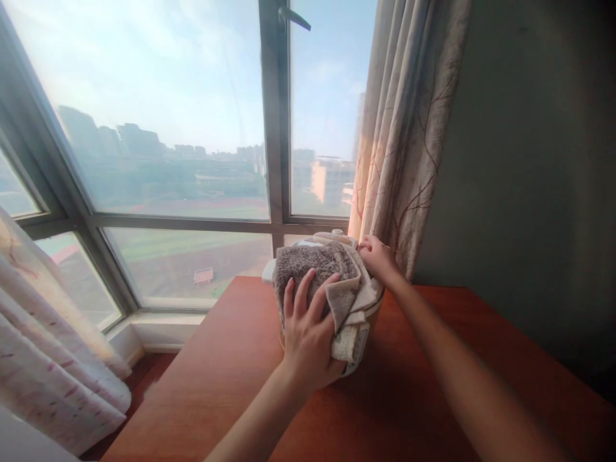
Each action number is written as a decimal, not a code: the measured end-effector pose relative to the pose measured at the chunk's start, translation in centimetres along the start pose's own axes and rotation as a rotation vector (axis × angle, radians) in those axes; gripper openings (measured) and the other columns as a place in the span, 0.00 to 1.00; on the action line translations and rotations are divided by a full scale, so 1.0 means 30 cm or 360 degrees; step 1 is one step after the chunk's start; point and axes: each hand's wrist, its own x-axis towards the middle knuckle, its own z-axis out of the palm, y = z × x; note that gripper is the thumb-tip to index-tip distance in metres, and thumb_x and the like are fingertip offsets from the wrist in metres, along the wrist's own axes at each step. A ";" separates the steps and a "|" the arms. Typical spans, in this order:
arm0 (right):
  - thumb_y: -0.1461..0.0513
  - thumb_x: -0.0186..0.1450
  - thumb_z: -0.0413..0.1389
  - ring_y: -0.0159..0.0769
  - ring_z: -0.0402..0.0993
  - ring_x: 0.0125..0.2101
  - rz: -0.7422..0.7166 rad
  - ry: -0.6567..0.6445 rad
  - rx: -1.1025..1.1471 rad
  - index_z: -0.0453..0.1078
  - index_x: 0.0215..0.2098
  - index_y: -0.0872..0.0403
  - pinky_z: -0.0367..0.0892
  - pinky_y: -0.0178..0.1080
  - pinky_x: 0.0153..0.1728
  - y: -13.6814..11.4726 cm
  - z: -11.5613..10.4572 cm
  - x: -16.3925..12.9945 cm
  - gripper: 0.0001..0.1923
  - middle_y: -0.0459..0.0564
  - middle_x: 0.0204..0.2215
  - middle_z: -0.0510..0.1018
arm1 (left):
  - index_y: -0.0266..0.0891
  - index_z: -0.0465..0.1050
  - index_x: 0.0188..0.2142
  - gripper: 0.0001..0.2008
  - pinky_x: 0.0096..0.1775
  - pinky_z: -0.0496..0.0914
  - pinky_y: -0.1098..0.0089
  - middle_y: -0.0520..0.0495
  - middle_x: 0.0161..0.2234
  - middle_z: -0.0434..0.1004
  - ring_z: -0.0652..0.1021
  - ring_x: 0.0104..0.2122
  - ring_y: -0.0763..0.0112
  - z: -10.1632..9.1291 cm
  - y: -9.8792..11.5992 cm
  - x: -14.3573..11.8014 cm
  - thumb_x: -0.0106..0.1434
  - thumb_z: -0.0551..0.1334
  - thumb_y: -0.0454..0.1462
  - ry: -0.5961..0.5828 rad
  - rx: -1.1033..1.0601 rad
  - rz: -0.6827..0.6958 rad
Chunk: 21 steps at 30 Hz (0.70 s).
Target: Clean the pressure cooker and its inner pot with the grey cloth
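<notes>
A rounded, pale appliance that looks like a rice cooker (pixel 373 316) stands on the table, with a white side handle (pixel 268 271) at its left. Draped over its top and front is a brown-grey plush towel (pixel 308 260), one corner folded back to its beige underside. Lighter cloth (pixel 344 346) bunches at the lower front. My left hand (pixel 308 333) lies on the towel's front with fingers spread; its thumb is partly hidden. At the far right rim, my right hand (pixel 378 258) has its fingers curled in beside the cloth, and what they grip is hidden.
The reddish-brown wooden table (pixel 212 378) extends to both sides of the appliance. Behind it is a large window (pixel 183 160) with a dark frame. A patterned curtain (pixel 404 147) hangs close behind my right hand, and another curtain (pixel 48 359) hangs at the left.
</notes>
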 end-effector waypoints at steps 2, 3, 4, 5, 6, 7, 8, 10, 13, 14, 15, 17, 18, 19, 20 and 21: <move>0.63 0.62 0.53 0.42 0.78 0.48 -0.0003 -0.0026 0.0028 0.71 0.53 0.54 0.70 0.39 0.46 0.005 -0.003 0.002 0.20 0.54 0.46 0.82 | 0.48 0.69 0.60 0.32 0.65 0.40 0.40 0.49 0.68 0.57 0.50 0.68 0.42 0.003 0.037 0.021 0.55 0.61 0.48 -0.0145 0.0008 0.0201; 0.62 0.62 0.54 0.41 0.79 0.46 -0.0012 -0.0035 0.0049 0.72 0.51 0.54 0.71 0.37 0.45 0.007 -0.005 0.000 0.19 0.53 0.44 0.82 | 0.48 0.68 0.61 0.33 0.65 0.39 0.40 0.49 0.68 0.57 0.51 0.68 0.42 0.005 0.051 0.031 0.55 0.61 0.49 -0.0230 0.0016 0.0307; 0.62 0.62 0.55 0.40 0.79 0.45 -0.0024 -0.0040 0.0072 0.72 0.50 0.53 0.71 0.36 0.44 0.007 -0.007 -0.002 0.18 0.51 0.43 0.83 | 0.48 0.67 0.62 0.34 0.65 0.38 0.40 0.49 0.68 0.57 0.51 0.68 0.43 0.007 0.062 0.040 0.55 0.61 0.49 -0.0315 0.0026 0.0399; 0.61 0.62 0.55 0.40 0.80 0.43 -0.0038 -0.0042 0.0096 0.73 0.48 0.53 0.71 0.35 0.43 0.007 -0.009 -0.006 0.16 0.51 0.41 0.83 | 0.47 0.65 0.63 0.36 0.66 0.38 0.41 0.48 0.68 0.58 0.52 0.68 0.43 0.009 0.067 0.048 0.55 0.61 0.50 -0.0387 0.0036 0.0466; 0.60 0.62 0.56 0.39 0.80 0.42 -0.0050 -0.0042 0.0120 0.73 0.47 0.53 0.71 0.35 0.43 0.007 -0.012 -0.010 0.15 0.50 0.40 0.83 | 0.46 0.64 0.64 0.37 0.66 0.37 0.41 0.47 0.68 0.58 0.52 0.68 0.44 0.009 0.068 0.054 0.55 0.61 0.50 -0.0439 0.0047 0.0503; 0.59 0.62 0.56 0.39 0.80 0.41 -0.0057 -0.0040 0.0141 0.73 0.46 0.53 0.71 0.35 0.43 0.006 -0.014 -0.014 0.15 0.51 0.40 0.83 | 0.45 0.63 0.65 0.37 0.66 0.37 0.42 0.47 0.68 0.58 0.52 0.68 0.45 0.009 0.064 0.058 0.56 0.61 0.50 -0.0464 0.0059 0.0514; 0.59 0.62 0.56 0.39 0.80 0.41 -0.0063 -0.0041 0.0162 0.74 0.45 0.53 0.71 0.35 0.43 0.006 -0.016 -0.017 0.15 0.51 0.39 0.83 | 0.44 0.63 0.65 0.37 0.66 0.37 0.44 0.47 0.68 0.57 0.53 0.68 0.46 0.006 0.057 0.060 0.56 0.61 0.50 -0.0471 0.0071 0.0507; 0.59 0.61 0.57 0.40 0.80 0.42 -0.0068 -0.0043 0.0200 0.73 0.46 0.53 0.71 0.36 0.44 0.007 -0.018 -0.017 0.15 0.52 0.40 0.83 | 0.45 0.63 0.64 0.35 0.67 0.37 0.47 0.49 0.69 0.54 0.53 0.68 0.48 -0.004 0.033 0.059 0.58 0.60 0.50 -0.0443 0.0090 0.0477; 0.61 0.60 0.57 0.41 0.78 0.46 -0.0060 -0.0044 0.0260 0.73 0.48 0.54 0.70 0.38 0.48 0.019 -0.016 -0.006 0.17 0.53 0.43 0.83 | 0.47 0.61 0.66 0.36 0.67 0.39 0.48 0.50 0.70 0.52 0.53 0.68 0.49 -0.028 -0.017 0.056 0.59 0.61 0.49 -0.0412 0.0118 0.0398; 0.62 0.60 0.57 0.42 0.78 0.47 -0.0050 -0.0036 0.0280 0.72 0.49 0.54 0.70 0.39 0.49 0.024 -0.014 -0.001 0.18 0.54 0.44 0.82 | 0.47 0.60 0.66 0.37 0.67 0.39 0.48 0.49 0.70 0.52 0.54 0.68 0.48 -0.038 -0.036 0.054 0.58 0.61 0.48 -0.0411 0.0125 0.0363; 0.62 0.59 0.56 0.44 0.77 0.48 -0.0036 -0.0023 0.0300 0.72 0.50 0.55 0.70 0.40 0.49 0.029 -0.010 0.004 0.19 0.55 0.44 0.82 | 0.46 0.59 0.67 0.38 0.67 0.39 0.48 0.49 0.70 0.52 0.54 0.68 0.48 -0.046 -0.056 0.053 0.57 0.62 0.48 -0.0412 0.0135 0.0327; 0.62 0.59 0.56 0.46 0.77 0.49 -0.0011 0.0015 0.0342 0.71 0.51 0.55 0.69 0.43 0.51 0.038 0.000 0.010 0.21 0.56 0.45 0.82 | 0.45 0.57 0.68 0.41 0.67 0.38 0.46 0.47 0.70 0.53 0.53 0.68 0.46 -0.061 -0.099 0.051 0.56 0.63 0.48 -0.0386 0.0152 0.0259; 0.61 0.59 0.56 0.46 0.77 0.49 -0.0005 0.0033 0.0367 0.71 0.52 0.55 0.69 0.45 0.51 0.041 0.007 0.012 0.21 0.57 0.44 0.82 | 0.44 0.57 0.68 0.41 0.67 0.38 0.46 0.46 0.69 0.54 0.53 0.68 0.45 -0.067 -0.120 0.049 0.56 0.63 0.50 -0.0367 0.0156 0.0227; 0.61 0.59 0.57 0.46 0.77 0.49 -0.0007 0.0046 0.0396 0.71 0.52 0.55 0.69 0.46 0.51 0.044 0.013 0.013 0.22 0.57 0.44 0.82 | 0.43 0.56 0.68 0.42 0.67 0.38 0.46 0.45 0.69 0.55 0.53 0.68 0.45 -0.072 -0.139 0.047 0.57 0.63 0.51 -0.0348 0.0154 0.0194; 0.61 0.59 0.57 0.46 0.77 0.48 -0.0013 0.0055 0.0428 0.71 0.52 0.54 0.69 0.46 0.51 0.046 0.019 0.014 0.22 0.56 0.44 0.82 | 0.42 0.56 0.68 0.42 0.67 0.39 0.46 0.44 0.69 0.55 0.53 0.68 0.45 -0.075 -0.158 0.045 0.58 0.63 0.52 -0.0338 0.0144 0.0165; 0.61 0.58 0.58 0.46 0.77 0.48 -0.0023 0.0061 0.0461 0.71 0.52 0.54 0.69 0.46 0.51 0.048 0.024 0.014 0.22 0.56 0.43 0.82 | 0.42 0.55 0.69 0.42 0.67 0.40 0.46 0.43 0.69 0.56 0.53 0.68 0.45 -0.078 -0.174 0.042 0.58 0.62 0.52 -0.0335 0.0124 0.0141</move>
